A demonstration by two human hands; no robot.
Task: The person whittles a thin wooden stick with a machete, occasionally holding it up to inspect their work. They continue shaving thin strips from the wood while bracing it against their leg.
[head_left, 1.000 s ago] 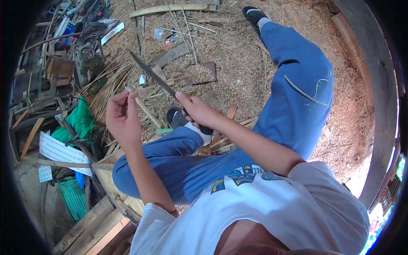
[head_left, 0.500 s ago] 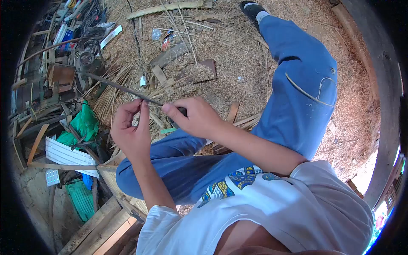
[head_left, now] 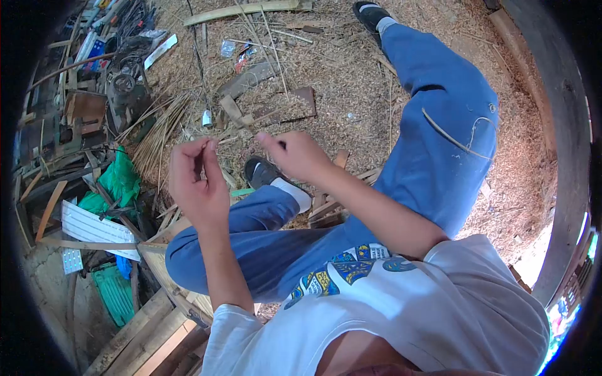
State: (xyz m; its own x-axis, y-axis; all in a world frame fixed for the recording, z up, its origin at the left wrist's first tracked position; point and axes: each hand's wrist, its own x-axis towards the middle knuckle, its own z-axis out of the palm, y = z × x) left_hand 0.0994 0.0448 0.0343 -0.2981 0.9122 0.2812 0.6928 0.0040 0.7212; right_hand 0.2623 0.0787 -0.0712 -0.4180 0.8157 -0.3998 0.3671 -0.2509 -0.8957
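- I had the right hand (head_left: 298,158) curled closed around a dark object (head_left: 282,145); only a small part showed at the fist, so I could not tell its long axis.
- My left hand (head_left: 202,188) was closed to a pinch at thumb and fingertip; whether anything thin lay in it, I could not tell.
- The dark object lay to the right of that pinch, at much the same height in view, with the right hand nearest and an open gap between the hands.
- Beyond the gap lay wood scraps (head_left: 233,111) on the shavings-strewn ground (head_left: 357,81); a shoe (head_left: 262,173) sat below it.
- Thin sticks (head_left: 164,128) lay beyond the left hand; a pale curved strip (head_left: 444,136) rested on the trousers (head_left: 439,182), well apart.
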